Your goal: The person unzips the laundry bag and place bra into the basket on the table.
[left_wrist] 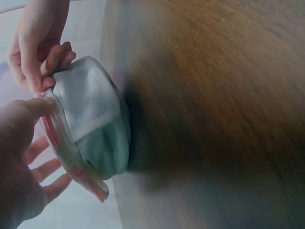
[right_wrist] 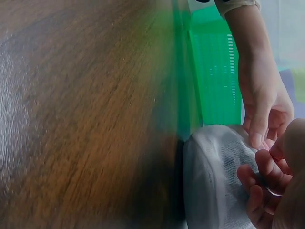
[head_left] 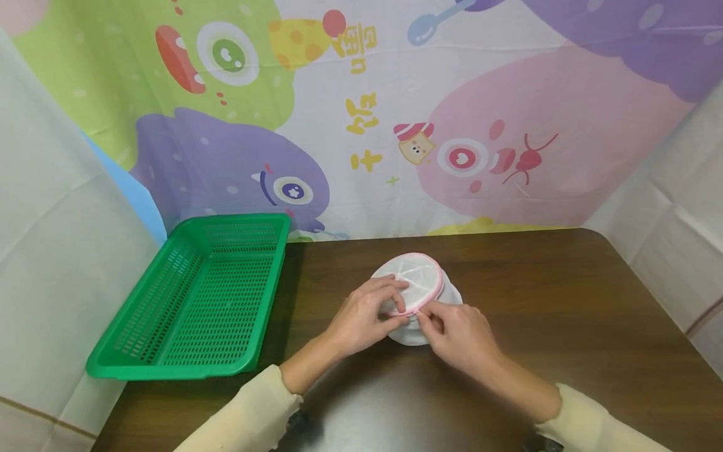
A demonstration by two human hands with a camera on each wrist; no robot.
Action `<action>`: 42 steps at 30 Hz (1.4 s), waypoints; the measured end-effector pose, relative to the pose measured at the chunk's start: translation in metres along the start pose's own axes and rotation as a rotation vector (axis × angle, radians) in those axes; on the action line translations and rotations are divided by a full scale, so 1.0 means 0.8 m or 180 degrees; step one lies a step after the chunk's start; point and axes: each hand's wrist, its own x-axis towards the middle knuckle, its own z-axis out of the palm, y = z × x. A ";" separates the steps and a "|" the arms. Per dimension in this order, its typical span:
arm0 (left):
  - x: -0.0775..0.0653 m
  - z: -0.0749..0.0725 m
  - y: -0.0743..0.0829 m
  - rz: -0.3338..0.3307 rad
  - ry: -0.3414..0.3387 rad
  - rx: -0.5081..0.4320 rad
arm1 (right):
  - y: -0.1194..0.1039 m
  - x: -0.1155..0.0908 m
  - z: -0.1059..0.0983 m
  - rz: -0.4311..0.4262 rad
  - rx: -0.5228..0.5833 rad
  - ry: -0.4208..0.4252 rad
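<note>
A round white mesh laundry bag (head_left: 420, 276) with a pink zipper (head_left: 440, 285) along its rim stands on the table. My left hand (head_left: 364, 314) holds the near left of the rim, thumb at the edge and the other fingers over the mesh top. Close beside it, my right hand (head_left: 463, 336) pinches the zipper at the near edge. The left wrist view shows the bag's soft side wall (left_wrist: 90, 100), greenish toward the bottom of that view. Fingers cover the zipper pull.
A green plastic basket (head_left: 268, 301) with slotted walls stands at the table's left side. Behind the brown wooden table (head_left: 536, 282) hangs a cartoon-printed cloth (head_left: 367, 201). Pale walls close off both sides.
</note>
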 end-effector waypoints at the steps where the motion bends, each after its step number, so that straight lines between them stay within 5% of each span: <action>1: 0.001 0.000 0.001 0.0000 -0.0007 0.0007 | -0.001 0.000 0.001 -0.0011 0.0002 0.0006; 21: 0.003 -0.002 0.002 -0.0047 -0.0138 -0.0027 | 0.005 -0.002 0.005 -0.0072 -0.0041 0.0088; 42: 0.002 0.000 0.003 0.0110 0.0048 -0.0072 | -0.004 -0.002 0.004 -0.0129 0.0066 0.0119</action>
